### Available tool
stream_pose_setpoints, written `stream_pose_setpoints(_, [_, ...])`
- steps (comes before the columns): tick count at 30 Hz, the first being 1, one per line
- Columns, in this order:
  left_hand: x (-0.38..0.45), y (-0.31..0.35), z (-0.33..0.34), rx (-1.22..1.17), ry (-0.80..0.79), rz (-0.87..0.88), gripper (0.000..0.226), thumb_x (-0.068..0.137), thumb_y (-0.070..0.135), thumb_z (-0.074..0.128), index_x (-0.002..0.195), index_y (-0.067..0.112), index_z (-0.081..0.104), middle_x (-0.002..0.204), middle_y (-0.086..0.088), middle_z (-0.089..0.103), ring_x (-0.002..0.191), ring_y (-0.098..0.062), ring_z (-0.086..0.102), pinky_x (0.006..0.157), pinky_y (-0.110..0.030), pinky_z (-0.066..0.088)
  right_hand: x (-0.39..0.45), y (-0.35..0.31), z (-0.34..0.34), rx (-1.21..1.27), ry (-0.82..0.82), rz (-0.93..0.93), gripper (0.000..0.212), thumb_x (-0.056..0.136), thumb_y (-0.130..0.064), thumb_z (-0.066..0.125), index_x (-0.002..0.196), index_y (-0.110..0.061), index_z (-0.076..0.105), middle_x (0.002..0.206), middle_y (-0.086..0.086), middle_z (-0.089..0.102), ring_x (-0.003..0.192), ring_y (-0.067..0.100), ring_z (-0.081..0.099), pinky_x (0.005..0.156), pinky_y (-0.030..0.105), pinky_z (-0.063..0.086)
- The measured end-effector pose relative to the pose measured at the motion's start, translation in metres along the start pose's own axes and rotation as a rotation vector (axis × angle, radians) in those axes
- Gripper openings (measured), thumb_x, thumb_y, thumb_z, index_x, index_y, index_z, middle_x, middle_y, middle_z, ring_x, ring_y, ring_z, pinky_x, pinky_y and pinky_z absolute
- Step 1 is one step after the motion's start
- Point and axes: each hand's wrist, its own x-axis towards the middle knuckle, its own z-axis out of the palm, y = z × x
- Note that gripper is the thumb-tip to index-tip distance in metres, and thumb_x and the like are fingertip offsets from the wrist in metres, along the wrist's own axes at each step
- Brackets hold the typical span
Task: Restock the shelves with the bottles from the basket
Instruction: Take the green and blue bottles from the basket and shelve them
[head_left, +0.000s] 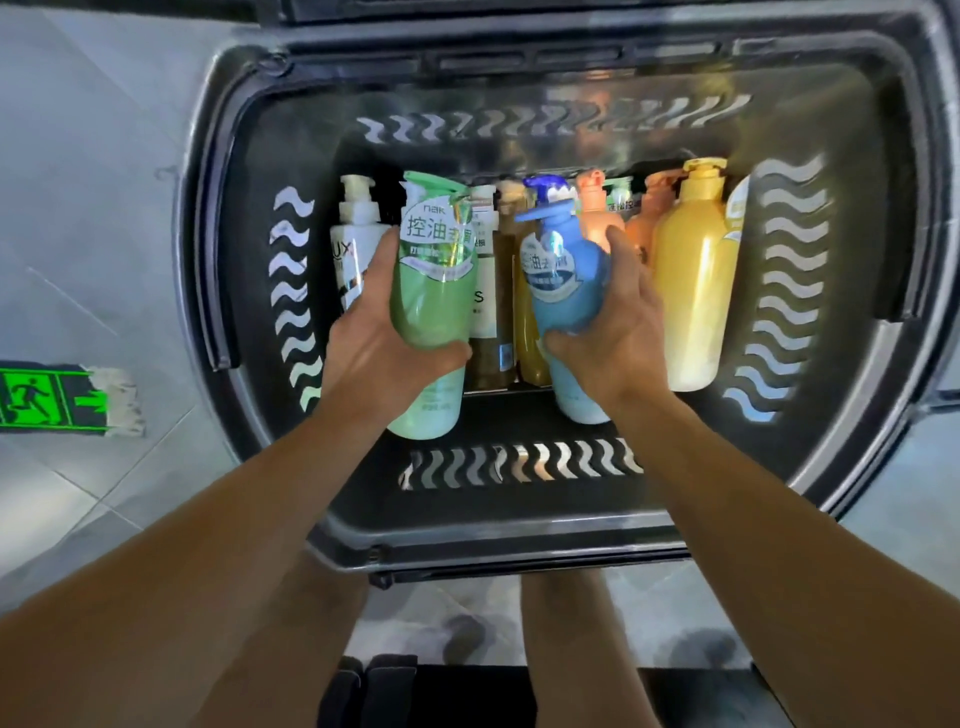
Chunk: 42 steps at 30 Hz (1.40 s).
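Note:
A black plastic basket (249, 260) stands on the floor below me, with several pump bottles lying inside. My left hand (374, 338) grips a green bottle (434, 291) around its middle, above the basket's left half. My right hand (613, 338) grips a blue bottle (563, 275) with a blue pump, just right of centre. Still lying in the basket are a white bottle (353, 234) at the left, a big yellow bottle (693, 280) at the right, orange bottles (597, 213) and an amber one (493, 322) between my hands. No shelf is visible.
The basket sits on a grey tiled floor (93, 182). A green exit sign sticker (47, 397) lies on the floor to the left. My legs and dark shoes (384, 691) show below the basket's near rim.

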Motion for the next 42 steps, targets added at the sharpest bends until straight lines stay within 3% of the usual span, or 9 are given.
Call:
stream_pose_setpoints(3, [0.001,0.002,-0.001,0.006,0.013,-0.013,0.114,0.051,0.049,0.080,0.140,0.067,0.013,0.104,0.046,0.050,0.093,0.020,0.051,0.070,-0.010,0.038,0.013,-0.013,0.000,0.142,-0.068,0.033,0.098,0.067,-0.018,0.083,0.149,-0.022,0.030,0.135,0.002,0.051,0.124,0.024,0.049,0.105,0.040,0.044])
stream_pose_setpoints(7, [0.002,0.009,-0.002,0.025,0.027,-0.024,0.111,0.051,0.048,0.080,0.129,0.078,0.008,0.101,0.055,0.047,0.091,0.029,0.047,0.068,-0.010,0.038,0.010,-0.011,0.006,0.295,-0.057,0.110,0.082,0.076,-0.020,0.074,0.146,-0.025,0.031,0.116,-0.011,0.055,0.107,0.013,0.056,0.077,0.011,0.043])
stream_pose_setpoints(11, [0.003,0.008,-0.003,0.026,0.011,-0.037,0.112,0.053,0.046,0.082,0.138,0.070,0.012,0.102,0.041,0.055,0.091,0.014,0.055,0.070,-0.012,0.042,0.000,-0.013,0.017,0.214,-0.072,0.094,0.107,0.074,-0.032,0.080,0.154,-0.022,0.011,0.135,0.004,0.040,0.107,0.014,0.043,0.090,0.030,0.039])
stream_pose_setpoints(17, [-0.003,0.013,-0.018,0.032,-0.010,-0.050,0.118,0.049,0.051,0.078,0.144,0.064,0.009,0.107,0.022,0.060,0.091,0.001,0.059,0.066,-0.019,0.044,-0.003,-0.023,0.015,0.209,-0.050,0.152,0.110,0.065,-0.032,0.082,0.153,-0.033,0.015,0.127,-0.001,0.048,0.103,0.015,0.049,0.089,0.031,0.045])
stream_pose_setpoints(20, [-0.017,0.022,-0.030,0.022,-0.014,-0.042,0.118,0.051,0.048,0.080,0.144,0.063,0.010,0.105,0.026,0.058,0.090,0.004,0.057,0.066,-0.018,0.043,-0.024,-0.027,-0.001,0.218,-0.063,0.116,0.112,0.065,-0.030,0.084,0.154,-0.032,0.015,0.134,0.002,0.049,0.108,0.011,0.045,0.089,0.028,0.041])
stream_pose_setpoints(26, [-0.073,0.067,-0.081,0.057,-0.037,0.046,0.119,0.049,0.046,0.081,0.139,0.072,0.008,0.095,0.043,0.051,0.088,0.009,0.053,0.068,-0.017,0.043,-0.096,-0.078,-0.053,0.303,-0.038,0.038,0.107,0.061,-0.025,0.084,0.146,-0.045,0.022,0.127,-0.004,0.057,0.114,0.019,0.057,0.091,0.044,0.054])
stream_pose_setpoints(33, [-0.161,0.129,-0.193,0.079,-0.031,0.291,0.116,0.053,0.049,0.083,0.143,0.065,0.011,0.118,0.027,0.061,0.103,-0.008,0.060,0.090,-0.026,0.050,-0.201,-0.158,-0.125,0.375,0.057,-0.139,0.102,0.068,-0.014,0.088,0.151,-0.021,0.029,0.138,-0.003,0.054,0.116,0.006,0.054,0.086,0.010,0.043])
stream_pose_setpoints(36, [-0.200,0.149,-0.242,0.061,0.030,0.380,0.115,0.054,0.045,0.086,0.144,0.061,0.016,0.111,0.038,0.055,0.096,0.008,0.052,0.078,-0.004,0.039,-0.242,-0.195,-0.154,0.391,0.108,-0.203,0.098,0.067,-0.012,0.087,0.146,-0.031,0.031,0.124,-0.011,0.054,0.101,-0.008,0.050,0.075,-0.005,0.036])
stream_pose_setpoints(42, [-0.283,0.172,-0.328,0.027,0.189,0.489,0.118,0.057,0.036,0.092,0.145,0.056,0.016,0.103,0.052,0.046,0.094,0.014,0.047,0.069,0.005,0.034,-0.324,-0.265,-0.206,0.410,0.181,-0.351,0.091,0.063,-0.024,0.086,0.129,-0.055,0.031,0.115,-0.027,0.057,0.093,-0.026,0.051,0.070,-0.005,0.036])
